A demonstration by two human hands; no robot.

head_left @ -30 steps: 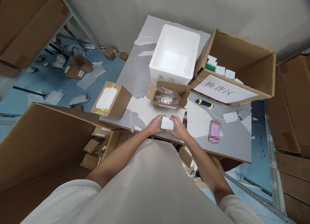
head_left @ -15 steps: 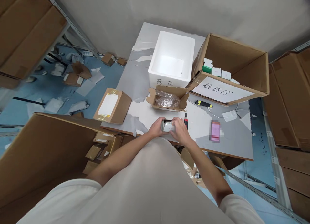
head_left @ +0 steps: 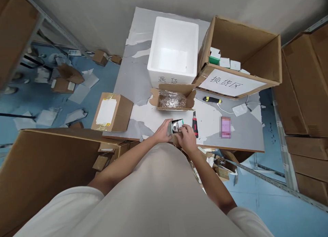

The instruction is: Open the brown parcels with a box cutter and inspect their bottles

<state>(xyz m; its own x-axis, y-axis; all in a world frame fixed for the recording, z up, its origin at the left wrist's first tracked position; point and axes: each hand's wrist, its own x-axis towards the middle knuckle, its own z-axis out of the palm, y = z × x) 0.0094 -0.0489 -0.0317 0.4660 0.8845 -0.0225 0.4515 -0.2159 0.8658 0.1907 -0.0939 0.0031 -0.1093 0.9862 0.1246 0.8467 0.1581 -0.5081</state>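
Observation:
A small open box [head_left: 169, 129] is at the table's front edge, its top facing me. Inside it shows a round silvery object [head_left: 175, 126] whose kind I cannot make out. My left hand [head_left: 163, 131] grips the box from the left side. At the right, my right hand [head_left: 187, 137] has its fingers closed on the white flap [head_left: 180, 123] with a green edge. A red and black utility knife [head_left: 195, 125] lies just right of that hand. Beyond both hands stands an open carton [head_left: 154, 101] holding clear bubble wrap [head_left: 172, 99].
A white foam box [head_left: 151, 64] and a large carton [head_left: 214, 59] with several small white boxes stand at the back. A taped carton [head_left: 125, 110] is on the left. A yellow and black cutter [head_left: 212, 99], a cable and a blurred pink item [head_left: 226, 127] lie to the right.
The small box has tipped so that its open top and the round object show more. My right hand's fingers have shifted onto the flap. The view has moved slightly.

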